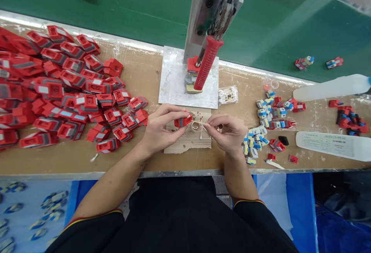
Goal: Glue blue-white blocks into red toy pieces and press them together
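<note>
Near the middle of the bench, my left hand [159, 128] pinches a small red-and-grey plastic toy part [183, 122] between thumb and fingers. My right hand [228, 131] is closed on a thin cotton swab [199, 121], whose far end meets the right end of the red part. Whether that tip goes inside the part is too small to tell. Beneath both hands lies a piece of cardboard [185, 145] with dark spots. On it are a small round cap or dish [196, 126] and another swab [201, 136].
A hand press with a red handle [209, 61] stands on a metal plate [171, 79] just beyond my hands. Many red parts [72, 79] are heaped at left. To the right are a swab pack [228, 95], white-and-blue pieces [255, 141] and two plastic bottles [333, 145].
</note>
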Tool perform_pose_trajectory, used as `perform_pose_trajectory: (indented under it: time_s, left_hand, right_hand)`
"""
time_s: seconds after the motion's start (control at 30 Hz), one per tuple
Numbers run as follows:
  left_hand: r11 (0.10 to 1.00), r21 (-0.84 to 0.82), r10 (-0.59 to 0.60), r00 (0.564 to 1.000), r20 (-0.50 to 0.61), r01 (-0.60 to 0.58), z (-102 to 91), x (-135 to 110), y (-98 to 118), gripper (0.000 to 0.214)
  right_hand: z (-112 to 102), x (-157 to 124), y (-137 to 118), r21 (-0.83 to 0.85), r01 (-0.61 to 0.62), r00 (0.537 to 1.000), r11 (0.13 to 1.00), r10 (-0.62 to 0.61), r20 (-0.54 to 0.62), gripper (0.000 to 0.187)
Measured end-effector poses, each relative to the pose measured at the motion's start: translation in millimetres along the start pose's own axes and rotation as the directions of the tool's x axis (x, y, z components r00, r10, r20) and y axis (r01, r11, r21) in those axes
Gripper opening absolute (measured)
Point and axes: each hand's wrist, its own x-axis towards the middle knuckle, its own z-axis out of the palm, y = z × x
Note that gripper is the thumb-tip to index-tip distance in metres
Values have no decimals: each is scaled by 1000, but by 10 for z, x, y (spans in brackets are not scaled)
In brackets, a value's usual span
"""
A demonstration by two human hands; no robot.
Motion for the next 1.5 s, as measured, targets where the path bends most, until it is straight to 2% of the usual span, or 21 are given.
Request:
perform_pose_trajectory:
  time_s: [0.17,0.33,0.37,0.43,0.53,0.67,0.73,0.77,0.83,0.9,0.93,1.0,1.1,1.17,1.2,1.27,1.3,1.33,1.4,1.47,1.5]
  left_hand:
    - [1000,-21,3,1000,-15,-3,8,1,-3,22]
    - [983,-182,-9,1000,-19,5,5,6,-33,26]
    - [976,-219,-18,1000,-21,13,5,5,-40,26]
    - [962,-271,-40,999,-20,33,5,2,-50,25]
    - [953,-296,-61,998,2,59,4,-5,-63,26]
    - [943,-320,-93,996,-4,87,-12,-4,-91,26]
    - [930,-355,-112,993,-26,96,-25,10,-106,28]
    - [921,-376,-126,991,-34,104,-31,21,-111,30]
    - [893,-431,-159,986,-45,125,-43,44,-108,35]
    - [858,-487,-212,976,-44,165,-55,65,-84,41]
    - [839,-511,-240,970,-39,187,-60,74,-66,42]
    - [809,-544,-287,957,-36,222,-63,90,-30,43]
    - [800,-564,-297,952,-76,204,-48,112,-4,42]
    - [805,-569,-276,955,-107,169,-32,124,-11,42]
    - [808,-569,-265,957,-120,152,-25,127,-19,42]
    - [816,-563,-246,960,-132,131,-16,128,-37,41]
    - [819,-560,-241,961,-136,127,-14,124,-45,41]
    - [819,-560,-240,962,-134,127,-13,116,-51,40]
    - [801,-579,-250,963,-96,150,-11,90,-57,37]
    - [767,-611,-264,964,-26,194,-9,55,-54,35]
    - [749,-626,-268,963,12,217,-9,37,-49,34]
  right_hand:
    - [2,-19,34,11,-20,1000,1000,20,-17,16]
    - [-319,13,18,15,31,990,999,-29,-141,20]
    - [-390,22,3,-6,43,994,999,-44,-97,19]
    - [-470,32,-18,-69,72,994,995,-66,89,16]
    - [-391,22,-3,-183,168,925,969,-90,370,14]
    - [-260,2,55,-228,250,848,941,-99,520,6]
    - [-402,-5,69,-207,195,867,959,-70,494,10]
    - [-540,-11,71,-219,150,903,964,-44,428,14]
    - [-909,-28,70,-342,33,983,939,31,181,16]
    - [-1303,-46,83,-558,-137,991,818,117,-72,16]
    - [-1469,-49,103,-668,-224,975,710,175,-140,16]
    - [-1682,-43,182,-840,-320,922,438,350,-168,15]
    - [-1698,-2,356,-957,-269,771,110,620,-146,19]
    - [-1606,27,456,-969,-247,685,-8,706,-180,24]
    - [-1564,35,489,-967,-254,665,-34,720,-200,25]
    - [-1516,23,516,-952,-306,672,1,708,-216,24]
    - [-1507,0,509,-936,-345,695,70,689,-204,21]
    - [-1499,-35,490,-904,-389,727,177,662,-182,19]
    - [-1447,-126,418,-745,-474,798,470,587,-138,21]
    - [-1294,-219,316,-438,-481,865,759,492,-98,32]
    - [-1171,-256,259,-259,-445,894,857,442,-75,38]
